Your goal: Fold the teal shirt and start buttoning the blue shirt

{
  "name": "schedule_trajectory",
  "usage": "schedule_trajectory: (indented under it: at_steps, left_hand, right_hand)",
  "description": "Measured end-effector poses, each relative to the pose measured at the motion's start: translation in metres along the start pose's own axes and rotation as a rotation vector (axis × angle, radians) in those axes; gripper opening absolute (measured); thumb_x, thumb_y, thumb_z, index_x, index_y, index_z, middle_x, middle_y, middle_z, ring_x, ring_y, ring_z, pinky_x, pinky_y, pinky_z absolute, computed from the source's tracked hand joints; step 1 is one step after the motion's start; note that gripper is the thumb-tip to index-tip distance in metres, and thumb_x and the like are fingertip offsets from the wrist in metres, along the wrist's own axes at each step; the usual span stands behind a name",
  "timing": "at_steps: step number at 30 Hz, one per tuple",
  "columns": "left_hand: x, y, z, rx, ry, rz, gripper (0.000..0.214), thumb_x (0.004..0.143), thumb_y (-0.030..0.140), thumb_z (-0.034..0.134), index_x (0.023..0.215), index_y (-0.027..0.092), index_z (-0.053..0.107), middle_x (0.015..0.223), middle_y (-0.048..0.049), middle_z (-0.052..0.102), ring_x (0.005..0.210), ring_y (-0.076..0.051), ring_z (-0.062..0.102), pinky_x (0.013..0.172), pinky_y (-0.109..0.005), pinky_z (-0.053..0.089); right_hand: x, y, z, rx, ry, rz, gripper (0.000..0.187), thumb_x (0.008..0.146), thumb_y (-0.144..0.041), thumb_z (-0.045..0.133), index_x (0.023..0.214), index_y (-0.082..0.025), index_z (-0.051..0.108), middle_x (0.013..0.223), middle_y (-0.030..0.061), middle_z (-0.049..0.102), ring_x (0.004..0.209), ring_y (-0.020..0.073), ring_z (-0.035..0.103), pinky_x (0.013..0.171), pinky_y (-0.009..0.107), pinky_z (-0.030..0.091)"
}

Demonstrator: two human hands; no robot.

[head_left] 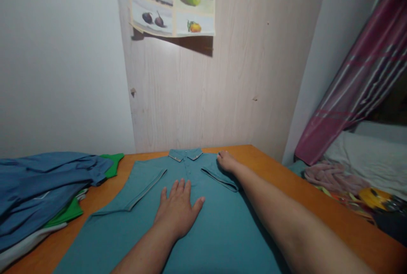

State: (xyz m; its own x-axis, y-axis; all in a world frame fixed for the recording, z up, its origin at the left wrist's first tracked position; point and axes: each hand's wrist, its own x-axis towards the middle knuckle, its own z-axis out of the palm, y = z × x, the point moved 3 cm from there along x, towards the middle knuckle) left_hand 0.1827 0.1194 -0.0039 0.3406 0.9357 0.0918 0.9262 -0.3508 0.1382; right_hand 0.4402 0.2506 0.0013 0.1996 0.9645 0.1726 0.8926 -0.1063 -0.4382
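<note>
A teal polo shirt (219,227) lies flat on the orange wooden table (267,168), collar at the far end and both sleeves folded inward. My left hand (178,208) rests palm down on the middle of the shirt, fingers together and thumb out. My right hand (226,160) reaches far across to the shirt's right shoulder by the collar, fingers curled on the fabric at the table; whether it pinches the cloth I cannot tell.
A pile of folded clothes (44,189), blue on top with green and white beneath, sits at the table's left. A fruit poster (173,3) hangs on the wall. A bed with fabrics (343,176) and a striped curtain (359,79) lie to the right.
</note>
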Motion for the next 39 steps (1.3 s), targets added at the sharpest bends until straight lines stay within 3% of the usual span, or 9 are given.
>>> schedule_trajectory:
  at_steps: [4, 10, 14, 18, 26, 30, 33, 36, 39]
  left_hand:
    - [0.001, -0.002, 0.003, -0.007, 0.013, 0.009, 0.087, 0.090, 0.072, 0.017, 0.153, 0.015, 0.033, 0.161, -0.0134, 0.024, 0.150, -0.034, 0.016, 0.118, -0.061, 0.011]
    - [0.002, -0.003, 0.005, -0.003, 0.018, 0.012, 0.087, 0.090, 0.072, 0.017, 0.153, 0.015, 0.033, 0.161, -0.0138, 0.024, 0.150, -0.034, 0.017, 0.118, -0.062, 0.011]
    - [0.001, -0.001, 0.003, 0.011, 0.010, 0.005, 0.087, 0.090, 0.072, 0.018, 0.153, 0.014, 0.033, 0.161, -0.0133, 0.024, 0.150, -0.034, 0.017, 0.118, -0.062, 0.012]
    - [0.000, 0.000, 0.002, 0.015, 0.012, 0.008, 0.086, 0.091, 0.071, 0.017, 0.153, 0.015, 0.033, 0.161, -0.0131, 0.025, 0.150, -0.034, 0.018, 0.118, -0.062, 0.012]
    - [0.001, -0.001, 0.003, 0.021, 0.022, 0.012, 0.086, 0.090, 0.072, 0.018, 0.153, 0.015, 0.033, 0.161, -0.0141, 0.025, 0.150, -0.034, 0.018, 0.117, -0.062, 0.013]
    - [0.002, -0.001, 0.004, 0.017, 0.011, 0.003, 0.086, 0.091, 0.071, 0.018, 0.153, 0.014, 0.033, 0.161, -0.0139, 0.025, 0.150, -0.034, 0.017, 0.117, -0.062, 0.013]
    - [0.002, -0.002, 0.004, 0.010, 0.016, 0.005, 0.087, 0.090, 0.072, 0.017, 0.154, 0.014, 0.032, 0.161, -0.0136, 0.024, 0.150, -0.034, 0.018, 0.117, -0.062, 0.012]
    - [0.003, -0.002, 0.004, 0.012, 0.025, 0.007, 0.088, 0.090, 0.073, 0.017, 0.154, 0.014, 0.033, 0.161, -0.0137, 0.025, 0.149, -0.035, 0.018, 0.117, -0.062, 0.012]
    - [0.003, -0.003, 0.004, 0.017, 0.026, 0.003, 0.088, 0.090, 0.073, 0.017, 0.153, 0.014, 0.033, 0.161, -0.0135, 0.026, 0.149, -0.035, 0.018, 0.117, -0.062, 0.013]
  right_hand:
    - [-0.007, -0.003, 0.019, -0.152, -0.142, -0.035, 0.061, 0.097, -0.050, 0.039, 0.147, -0.014, 0.042, 0.161, 0.0176, 0.024, 0.149, 0.0305, 0.016, 0.116, 0.057, 0.012]
    - [0.001, -0.006, 0.008, -0.223, -0.143, -0.034, 0.061, 0.102, -0.048, 0.020, 0.147, -0.014, 0.042, 0.159, 0.0179, 0.030, 0.149, 0.0316, 0.017, 0.114, 0.064, 0.009]
    - [0.000, -0.005, 0.011, -0.212, -0.150, -0.065, 0.060, 0.101, -0.048, 0.027, 0.151, -0.017, 0.036, 0.161, 0.0133, 0.025, 0.150, 0.0288, 0.014, 0.116, 0.060, 0.009]
    - [-0.003, 0.000, 0.009, -0.176, -0.138, -0.068, 0.057, 0.100, -0.047, 0.031, 0.147, -0.019, 0.045, 0.158, 0.0110, 0.035, 0.147, 0.0292, 0.025, 0.115, 0.053, 0.022]
    - [-0.010, -0.011, -0.030, -0.127, 0.077, -0.072, 0.050, 0.101, -0.032, 0.024, 0.123, -0.014, 0.065, 0.124, 0.0165, 0.066, 0.116, 0.0259, 0.059, 0.093, 0.033, 0.042]
    - [-0.036, -0.039, -0.013, -0.094, 0.017, -0.216, 0.039, 0.096, -0.046, 0.043, 0.106, -0.021, 0.072, 0.106, 0.0073, 0.073, 0.098, 0.0204, 0.065, 0.080, 0.026, 0.044]
    - [-0.053, -0.054, 0.003, -0.126, -0.001, -0.261, 0.036, 0.083, -0.052, 0.062, 0.097, -0.021, 0.072, 0.106, 0.0096, 0.071, 0.102, 0.0256, 0.062, 0.084, 0.030, 0.044]
    - [-0.057, -0.057, 0.010, -0.119, 0.047, -0.221, 0.026, 0.083, -0.040, 0.061, 0.092, -0.018, 0.071, 0.109, 0.0153, 0.069, 0.107, 0.0300, 0.059, 0.088, 0.036, 0.042]
    - [-0.049, -0.051, 0.009, -0.030, 0.093, -0.168, 0.020, 0.083, -0.033, 0.057, 0.084, -0.017, 0.070, 0.096, 0.0141, 0.071, 0.095, 0.0277, 0.062, 0.080, 0.035, 0.044]
